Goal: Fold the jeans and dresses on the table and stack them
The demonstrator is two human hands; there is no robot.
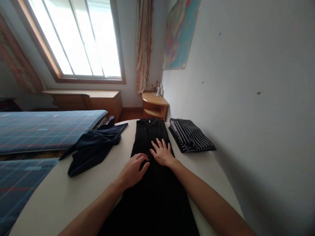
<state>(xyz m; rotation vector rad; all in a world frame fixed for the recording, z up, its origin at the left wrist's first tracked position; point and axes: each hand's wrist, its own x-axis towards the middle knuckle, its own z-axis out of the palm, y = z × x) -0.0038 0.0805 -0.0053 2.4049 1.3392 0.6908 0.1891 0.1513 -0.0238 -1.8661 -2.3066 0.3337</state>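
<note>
A long black shirt (pixel 152 186) lies stretched over the white round table, its sides folded inward into a narrow strip. Its collar, with a small white label, is at the far end, and its lower part runs toward me. My right hand (pixel 161 153) rests flat on the upper front with its fingers spread. Lower and to the left, my left hand (pixel 134 169) lies over the shirt's left edge, fingers loosely bent and thumb apart. Neither hand grips the cloth. Nearest my right hand on that side is a folded black-and-white striped garment (pixel 193 136).
On the left, a crumpled dark navy garment (pixel 95 146) spreads over the rim of the table (pixel 81 200). Plaid-covered mattresses (pixel 49 129) adjoin it there. The wall (pixel 258 141) stands close on the right. A wooden corner shelf (pixel 156 100) is beyond the table.
</note>
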